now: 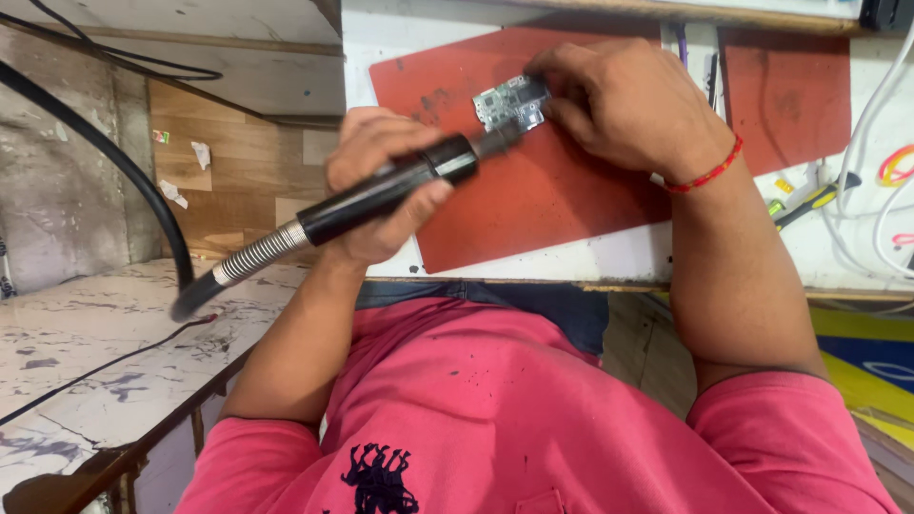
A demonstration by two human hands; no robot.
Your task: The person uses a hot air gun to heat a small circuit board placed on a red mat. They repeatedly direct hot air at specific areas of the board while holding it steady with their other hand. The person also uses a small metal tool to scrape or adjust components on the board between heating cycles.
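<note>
While left hand (381,186) aims handpiece (381,195), right hand (619,105) pins circuit board (511,102).

Left hand (381,186) fisted, forearm angled up toward red mat (533,200); right hand (619,105) fingers curled, pressing down over mat's upper part.

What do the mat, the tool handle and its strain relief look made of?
Red mat: likely silicone or rubber; matte, with dark scuffs. Tool handle in the left hand: seems to be black plastic or coated metal, with a smooth, slightly glossy sheen. Strain relief: a coiled metal spring, bright silvery turns. Right hand steadies the circuit board.
</note>
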